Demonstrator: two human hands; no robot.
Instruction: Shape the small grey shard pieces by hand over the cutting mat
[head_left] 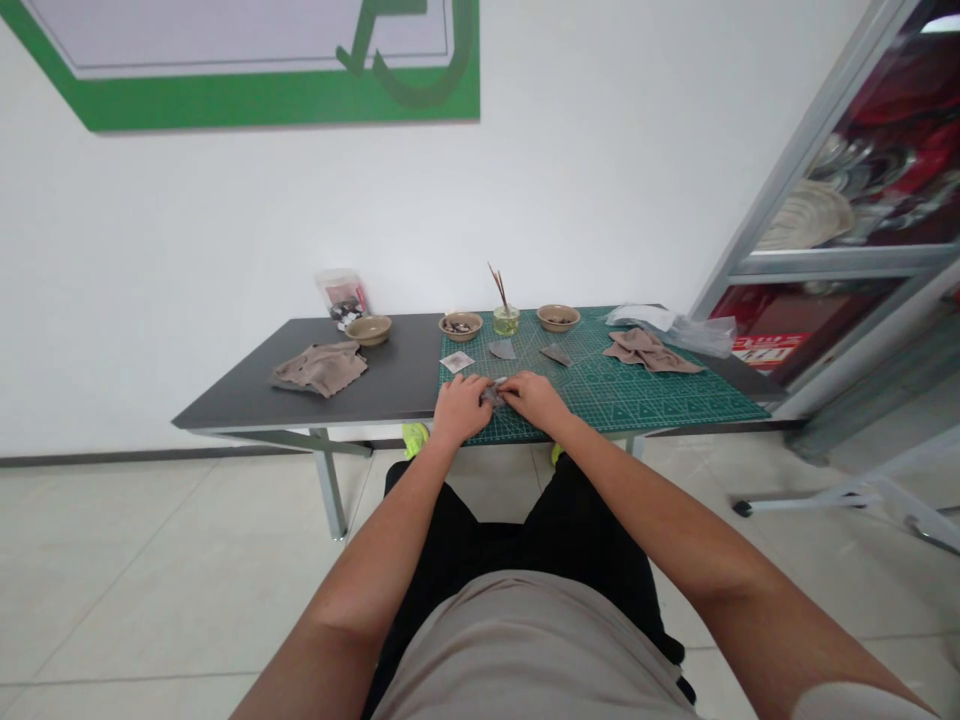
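Note:
My left hand (461, 406) and my right hand (534, 397) meet over the near edge of the green cutting mat (660, 390). Both pinch a small grey piece (493, 394) between their fingertips; it is too small to name. Just beyond lie a small white square (457, 362) and two grey flat pieces (502, 349) (556, 353) on the mat. A glass jar with sticks (505, 318) stands at the mat's far edge, between two tan bowls (460, 326) (558, 318).
A dark table (390, 385) stands against a white wall. A third bowl (368, 329), a plastic pouch (343, 297) and a brown cloth (321, 367) lie on its left half. Another brown cloth (649, 351) and clear bags (675, 325) lie right. A metal shelf frame (840, 260) stands at right.

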